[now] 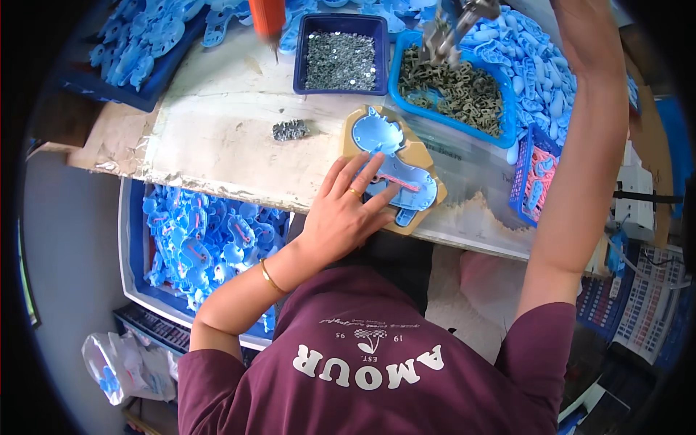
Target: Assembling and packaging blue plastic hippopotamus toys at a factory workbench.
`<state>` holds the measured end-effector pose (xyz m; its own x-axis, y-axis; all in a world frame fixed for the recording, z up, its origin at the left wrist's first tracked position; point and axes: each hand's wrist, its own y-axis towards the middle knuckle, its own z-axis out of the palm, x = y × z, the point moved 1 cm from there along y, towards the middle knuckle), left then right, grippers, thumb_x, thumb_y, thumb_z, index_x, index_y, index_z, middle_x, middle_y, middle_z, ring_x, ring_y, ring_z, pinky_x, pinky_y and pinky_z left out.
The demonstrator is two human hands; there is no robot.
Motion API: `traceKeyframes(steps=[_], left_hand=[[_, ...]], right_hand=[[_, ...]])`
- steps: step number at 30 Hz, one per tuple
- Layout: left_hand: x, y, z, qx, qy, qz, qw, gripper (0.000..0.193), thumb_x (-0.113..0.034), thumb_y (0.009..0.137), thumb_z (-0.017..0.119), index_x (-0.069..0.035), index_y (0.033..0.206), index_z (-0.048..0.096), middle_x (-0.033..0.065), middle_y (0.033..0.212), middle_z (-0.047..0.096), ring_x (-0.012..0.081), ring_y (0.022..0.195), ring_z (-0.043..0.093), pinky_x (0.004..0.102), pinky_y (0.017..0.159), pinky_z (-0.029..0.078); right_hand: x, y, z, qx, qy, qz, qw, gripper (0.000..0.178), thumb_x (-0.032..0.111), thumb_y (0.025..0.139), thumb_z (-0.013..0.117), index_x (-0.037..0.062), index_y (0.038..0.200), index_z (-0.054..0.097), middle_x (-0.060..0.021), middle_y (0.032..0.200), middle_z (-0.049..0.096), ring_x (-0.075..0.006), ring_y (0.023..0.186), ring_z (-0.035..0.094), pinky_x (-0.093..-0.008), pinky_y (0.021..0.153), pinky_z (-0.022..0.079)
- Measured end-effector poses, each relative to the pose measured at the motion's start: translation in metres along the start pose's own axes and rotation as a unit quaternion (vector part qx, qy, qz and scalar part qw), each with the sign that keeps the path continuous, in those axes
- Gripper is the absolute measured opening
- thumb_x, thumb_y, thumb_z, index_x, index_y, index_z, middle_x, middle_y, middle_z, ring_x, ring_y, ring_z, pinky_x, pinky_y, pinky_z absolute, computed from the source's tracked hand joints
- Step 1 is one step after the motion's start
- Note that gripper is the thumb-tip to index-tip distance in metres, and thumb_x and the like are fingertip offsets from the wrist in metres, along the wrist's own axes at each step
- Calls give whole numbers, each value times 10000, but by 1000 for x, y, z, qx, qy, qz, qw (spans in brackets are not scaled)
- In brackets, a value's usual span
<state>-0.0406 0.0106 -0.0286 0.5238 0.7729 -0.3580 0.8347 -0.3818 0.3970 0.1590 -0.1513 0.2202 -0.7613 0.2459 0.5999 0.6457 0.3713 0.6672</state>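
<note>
Blue shell (pixel 423 191) | in tan fixture (pixel 416 154) | left hand (pixel 348 210) on it

Blue shell (pixel 423 177): smooth plastic, softly glossy
Tan block (pixel 419 154) before you: matt (its material is hard to tell)
Counter (pixel 217 130): scuffed, rough along your edge
Small discs (pixel 339 61): glinting metal
Your shirt (pixel 362 308): matt cloth
Your bracelet (pixel 269 275): shiny metal

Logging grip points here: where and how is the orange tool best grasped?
Likely by the thick body of the orange tool, from the person's side, gripped across its width: that part is broad, while the thin bit, pointing down the picture, offers little hold. Its upper end is out of view.
</note>
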Motion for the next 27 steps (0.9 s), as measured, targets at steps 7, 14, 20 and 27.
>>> traceKeyframes(steps=[7,14,20,27], left_hand=[[0,2,6,11,-1,-2,1000,494,-383,860,747,-192,1304,641,160,1549,429,339,1405,416,509,1184,316],[0,0,8,14,32,-13,999,486,-398,867,731,-188,1297,647,161,1487,500,321,1378,437,496,1168,325],[-1,-2,9,0,32,-13,999,479,-401,864,729,-192,1290,660,157,1403,553,340,1350,461,507,1169,327],[3,-7,11,16,28,-10,999,483,-387,871,734,-209,1313,652,149,1305,594,362,1353,471,528,1178,329]], right_hand=[[36,-57,49,-8,280,93,955,688,96,763,644,-45,1395,413,-85,849,619,-138,643,597,-275,602,526],[43,-95,71,-85,324,185,924,693,57,748,642,-49,1374,364,-90,704,617,-161,523,591,-255,486,499],[40,-108,79,-103,278,147,944,589,28,762,652,-81,1290,413,-63,713,627,-120,549,577,-235,520,467],[38,-109,76,-117,357,170,911,493,-2,858,690,-45,1297,469,-52,754,646,-103,588,593,-253,555,485]])
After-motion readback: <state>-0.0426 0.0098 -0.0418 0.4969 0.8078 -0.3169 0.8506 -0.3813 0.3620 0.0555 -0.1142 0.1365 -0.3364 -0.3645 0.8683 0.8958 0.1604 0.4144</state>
